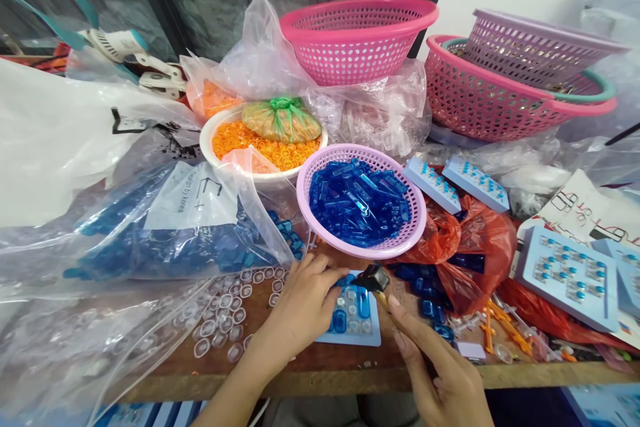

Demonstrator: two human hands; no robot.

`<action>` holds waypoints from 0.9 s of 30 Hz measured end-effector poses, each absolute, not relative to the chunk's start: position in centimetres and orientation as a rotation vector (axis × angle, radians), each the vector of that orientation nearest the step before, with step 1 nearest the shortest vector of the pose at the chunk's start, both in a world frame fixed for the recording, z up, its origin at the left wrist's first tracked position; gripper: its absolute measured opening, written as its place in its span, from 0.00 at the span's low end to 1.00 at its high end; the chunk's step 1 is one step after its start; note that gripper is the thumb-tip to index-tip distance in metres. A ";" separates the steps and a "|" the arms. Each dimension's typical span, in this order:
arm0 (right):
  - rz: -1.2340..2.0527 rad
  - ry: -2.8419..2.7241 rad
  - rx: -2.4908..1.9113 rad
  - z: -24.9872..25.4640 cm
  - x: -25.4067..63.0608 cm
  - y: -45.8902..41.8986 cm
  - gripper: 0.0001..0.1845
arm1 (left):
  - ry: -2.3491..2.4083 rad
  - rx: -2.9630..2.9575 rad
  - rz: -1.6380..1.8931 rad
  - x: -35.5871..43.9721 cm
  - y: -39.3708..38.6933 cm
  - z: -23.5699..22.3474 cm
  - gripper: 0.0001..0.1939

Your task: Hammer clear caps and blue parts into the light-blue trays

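Note:
In front of me a light-blue panel (371, 330) lies on the table, with clear round pieces and blue translucent caps (339, 321) set on its face. My left hand (309, 297) is at the panel's left side, its fingers closed on a blue plastic cap at the upper edge; the fingertips partly hide it. My right hand (440, 363) grips the handle of a small hammer (375, 278), whose black head is over the panel's upper right part. Just behind the panel stands a lilac basket (419, 213) of long blue translucent pieces (357, 200).
Loose clear rings (220, 313) lie to the left, beside a plastic bag of blue parts (165, 247). Behind are a white bowl (210, 147) of orange pieces and pink baskets (350, 27). Finished-looking panels (570, 277) and a red bag (480, 233) sit right.

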State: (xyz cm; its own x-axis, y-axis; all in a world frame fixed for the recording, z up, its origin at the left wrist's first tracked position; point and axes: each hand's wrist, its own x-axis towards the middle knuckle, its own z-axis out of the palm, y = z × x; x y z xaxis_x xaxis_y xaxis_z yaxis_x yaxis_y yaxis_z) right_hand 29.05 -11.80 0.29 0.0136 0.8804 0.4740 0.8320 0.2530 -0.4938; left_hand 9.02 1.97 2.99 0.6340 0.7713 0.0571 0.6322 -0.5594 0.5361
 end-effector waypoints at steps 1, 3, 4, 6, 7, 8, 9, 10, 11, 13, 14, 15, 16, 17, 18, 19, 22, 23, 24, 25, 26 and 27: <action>0.082 -1.806 -1.559 0.5 29.0 -11.8 0.26 | 1.099 2.386 0.387 9.0 2.0 2.9 0.18; 0.076 -1.795 -1.549 0.8 28.7 -11.8 0.27 | 1.090 2.385 0.360 9.1 2.0 3.0 0.19; 0.076 -1.783 -1.555 0.9 28.5 -11.7 0.28 | 1.088 2.382 0.343 9.1 2.0 3.2 0.19; 0.091 -1.757 -1.583 0.9 28.1 -11.6 0.27 | 1.090 2.387 0.307 9.1 2.1 3.6 0.18; 0.104 -1.750 -1.598 0.8 28.0 -11.6 0.27 | 1.085 2.396 0.286 9.1 2.1 3.8 0.18; 0.114 -1.756 -1.605 0.7 28.0 -11.5 0.27 | 1.077 2.410 0.268 9.1 2.1 4.0 0.17; 0.119 -1.775 -1.601 0.7 28.0 -11.5 0.27 | 1.066 2.425 0.253 9.1 2.2 4.1 0.17; 0.121 -1.792 -1.593 0.7 28.0 -11.5 0.28 | 1.059 2.439 0.242 9.1 2.2 4.2 0.16; 0.118 -1.802 -1.581 0.7 28.1 -11.5 0.28 | 1.057 2.450 0.234 9.1 2.3 4.3 0.16; 0.092 -1.803 -1.558 1.0 28.3 -11.7 0.31 | 1.060 2.459 0.225 9.1 2.3 4.4 0.17; 0.074 -1.794 -1.550 1.1 28.4 -11.7 0.33 | 1.063 2.457 0.218 9.2 2.3 4.5 0.17; 0.060 -1.796 -1.546 1.2 28.4 -11.7 0.34 | 1.067 2.454 0.206 9.2 2.4 4.6 0.18; 0.056 -1.808 -1.545 1.2 28.4 -11.7 0.34 | 1.068 2.451 0.188 9.3 2.4 4.7 0.18; 0.063 -1.817 -1.553 1.2 28.4 -11.7 0.33 | 1.071 2.448 0.168 9.4 2.4 4.8 0.18; 0.077 -1.821 -1.568 1.1 28.3 -11.7 0.32 | 1.075 2.446 0.147 9.5 2.4 4.9 0.17; 0.095 -1.823 -1.585 1.0 28.3 -11.6 0.30 | 1.078 2.446 0.128 9.6 2.4 5.0 0.17; 0.126 -1.817 -1.608 0.7 28.1 -11.7 0.28 | 1.082 2.441 0.113 9.7 2.4 5.0 0.17; 0.117 -1.818 -1.596 0.8 28.1 -11.8 0.28 | 1.084 2.436 0.123 9.6 2.4 4.9 0.17; 0.098 -1.810 -1.581 0.8 28.2 -11.9 0.30 | 1.084 2.431 0.136 9.6 2.4 4.8 0.17; 0.077 -1.804 -1.566 0.9 28.2 -12.0 0.31 | 1.085 2.425 0.151 9.5 2.3 4.8 0.17; 0.058 -1.809 -1.552 1.0 28.3 -12.0 0.32 | 1.086 2.422 0.168 9.5 2.3 4.7 0.17; 0.044 -1.823 -1.546 1.1 28.4 -12.0 0.32 | 1.087 2.420 0.183 9.5 2.3 4.7 0.17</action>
State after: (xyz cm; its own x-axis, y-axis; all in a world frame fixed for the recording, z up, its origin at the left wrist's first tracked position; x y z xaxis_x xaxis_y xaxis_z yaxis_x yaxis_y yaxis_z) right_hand 28.44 -11.96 1.09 -0.0069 0.8663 0.4994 0.8411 0.2751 -0.4657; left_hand 9.49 2.28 4.74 0.6758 0.7337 -0.0712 0.6698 -0.5708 0.4748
